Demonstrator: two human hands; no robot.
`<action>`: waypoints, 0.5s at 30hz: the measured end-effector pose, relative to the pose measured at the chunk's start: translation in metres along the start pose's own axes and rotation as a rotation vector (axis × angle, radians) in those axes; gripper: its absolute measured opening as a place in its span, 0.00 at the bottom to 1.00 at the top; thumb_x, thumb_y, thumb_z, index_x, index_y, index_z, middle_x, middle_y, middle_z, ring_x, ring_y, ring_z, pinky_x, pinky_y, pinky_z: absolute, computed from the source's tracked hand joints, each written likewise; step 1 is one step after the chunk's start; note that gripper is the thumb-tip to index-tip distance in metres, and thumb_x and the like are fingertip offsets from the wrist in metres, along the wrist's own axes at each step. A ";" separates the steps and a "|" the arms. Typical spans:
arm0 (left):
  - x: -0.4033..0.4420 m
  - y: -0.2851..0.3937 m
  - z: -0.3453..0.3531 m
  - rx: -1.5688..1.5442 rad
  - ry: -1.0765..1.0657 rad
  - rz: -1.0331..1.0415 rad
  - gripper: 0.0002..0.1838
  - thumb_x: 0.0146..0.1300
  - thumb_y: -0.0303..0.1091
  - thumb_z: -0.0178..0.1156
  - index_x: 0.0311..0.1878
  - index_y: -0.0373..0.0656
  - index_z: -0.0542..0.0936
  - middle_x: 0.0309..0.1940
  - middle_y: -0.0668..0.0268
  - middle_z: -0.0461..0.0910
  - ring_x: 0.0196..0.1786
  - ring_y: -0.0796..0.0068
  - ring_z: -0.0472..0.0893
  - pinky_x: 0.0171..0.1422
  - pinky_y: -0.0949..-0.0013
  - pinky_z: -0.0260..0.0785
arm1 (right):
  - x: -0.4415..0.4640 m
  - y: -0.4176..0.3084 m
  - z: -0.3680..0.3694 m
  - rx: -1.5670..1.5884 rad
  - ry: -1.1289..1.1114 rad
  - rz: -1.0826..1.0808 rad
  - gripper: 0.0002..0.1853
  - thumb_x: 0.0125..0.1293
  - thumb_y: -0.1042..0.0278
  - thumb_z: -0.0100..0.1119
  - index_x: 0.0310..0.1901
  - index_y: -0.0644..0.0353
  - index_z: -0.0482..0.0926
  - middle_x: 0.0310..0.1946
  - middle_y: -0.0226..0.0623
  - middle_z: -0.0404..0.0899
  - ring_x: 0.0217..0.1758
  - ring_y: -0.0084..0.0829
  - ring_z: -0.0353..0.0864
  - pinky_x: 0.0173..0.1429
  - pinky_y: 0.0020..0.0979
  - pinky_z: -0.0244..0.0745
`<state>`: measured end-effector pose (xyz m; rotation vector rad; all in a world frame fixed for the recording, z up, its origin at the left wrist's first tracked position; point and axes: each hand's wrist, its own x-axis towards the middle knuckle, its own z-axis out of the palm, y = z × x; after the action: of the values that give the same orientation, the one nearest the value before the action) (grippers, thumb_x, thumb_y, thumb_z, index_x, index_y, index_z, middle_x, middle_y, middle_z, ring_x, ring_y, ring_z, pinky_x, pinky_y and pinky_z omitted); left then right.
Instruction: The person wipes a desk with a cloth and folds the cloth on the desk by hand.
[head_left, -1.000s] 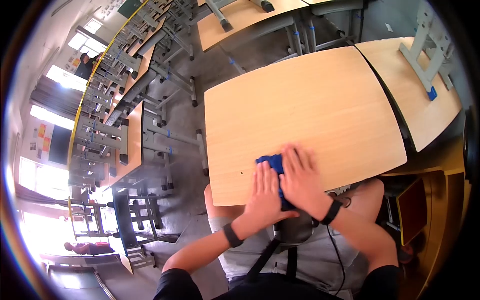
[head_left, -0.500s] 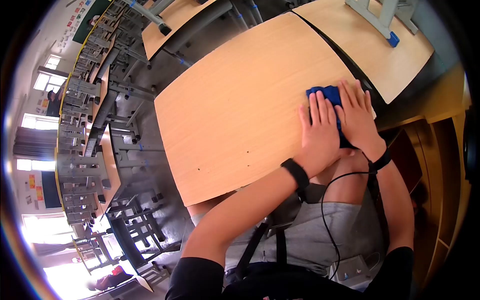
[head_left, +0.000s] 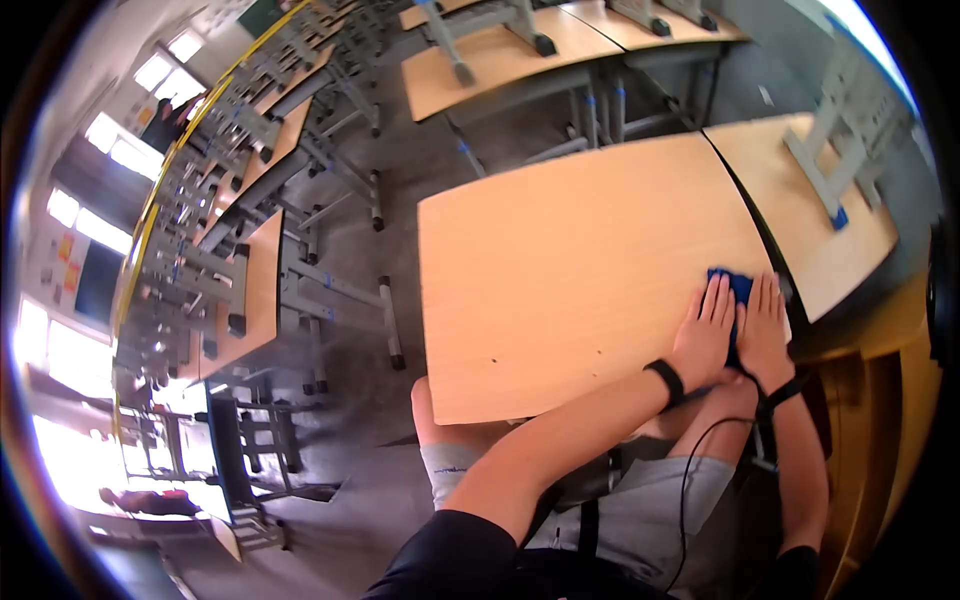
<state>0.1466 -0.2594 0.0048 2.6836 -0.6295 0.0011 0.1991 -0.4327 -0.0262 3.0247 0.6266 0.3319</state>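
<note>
A dark blue cloth [head_left: 738, 286] lies on the light wooden desk [head_left: 580, 260], close to its right front corner. My left hand [head_left: 702, 335] rests flat over the cloth's left part, fingers stretched forward. Beside it, my right hand [head_left: 764, 335] lies over the cloth's right part, its fingers also extended. Between the two hands a strip of blue shows; the cloth under the palms is hidden. Several small dark specks [head_left: 494, 361] are on the desk's near part.
A second desk [head_left: 830, 215] adjoins on the right, bearing upturned grey chair legs [head_left: 825, 170]. More desks [head_left: 510, 60] stand ahead and at the left. A wooden cabinet [head_left: 885, 420] is at the right. A person [head_left: 168, 122] is far off at the upper left.
Over the last second both hands and the cloth have moved right across the desk, to its right front corner. The camera view has swung and returned between frames.
</note>
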 end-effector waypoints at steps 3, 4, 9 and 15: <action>-0.049 -0.029 -0.007 -0.017 0.057 0.003 0.67 0.45 0.74 0.66 0.76 0.28 0.57 0.79 0.37 0.49 0.83 0.39 0.43 0.83 0.36 0.32 | -0.003 -0.053 -0.011 0.102 -0.101 -0.050 0.36 0.77 0.59 0.45 0.75 0.79 0.49 0.77 0.66 0.49 0.82 0.62 0.46 0.83 0.54 0.42; -0.069 -0.037 -0.013 -0.004 0.060 -0.011 0.67 0.46 0.74 0.65 0.76 0.27 0.56 0.78 0.37 0.50 0.83 0.38 0.43 0.82 0.36 0.32 | -0.003 -0.074 -0.018 0.135 -0.133 -0.063 0.37 0.76 0.59 0.46 0.75 0.80 0.49 0.77 0.67 0.49 0.82 0.63 0.46 0.83 0.54 0.42; -0.180 -0.067 -0.047 0.138 0.039 -0.137 0.63 0.52 0.72 0.62 0.75 0.24 0.58 0.77 0.37 0.53 0.82 0.41 0.47 0.80 0.35 0.40 | -0.021 -0.189 -0.036 0.172 -0.099 -0.200 0.38 0.73 0.59 0.50 0.72 0.83 0.53 0.75 0.72 0.50 0.81 0.64 0.48 0.83 0.54 0.45; -0.295 -0.104 -0.075 0.232 0.073 -0.265 0.60 0.55 0.75 0.56 0.73 0.25 0.62 0.75 0.39 0.59 0.81 0.44 0.54 0.80 0.36 0.43 | -0.043 -0.313 -0.048 0.305 -0.075 -0.314 0.41 0.68 0.59 0.56 0.71 0.84 0.54 0.75 0.74 0.50 0.80 0.67 0.48 0.82 0.57 0.46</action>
<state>-0.0675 -0.0202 0.0106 2.9556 -0.2614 0.1063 0.0286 -0.1622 -0.0116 3.1194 1.2278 0.1163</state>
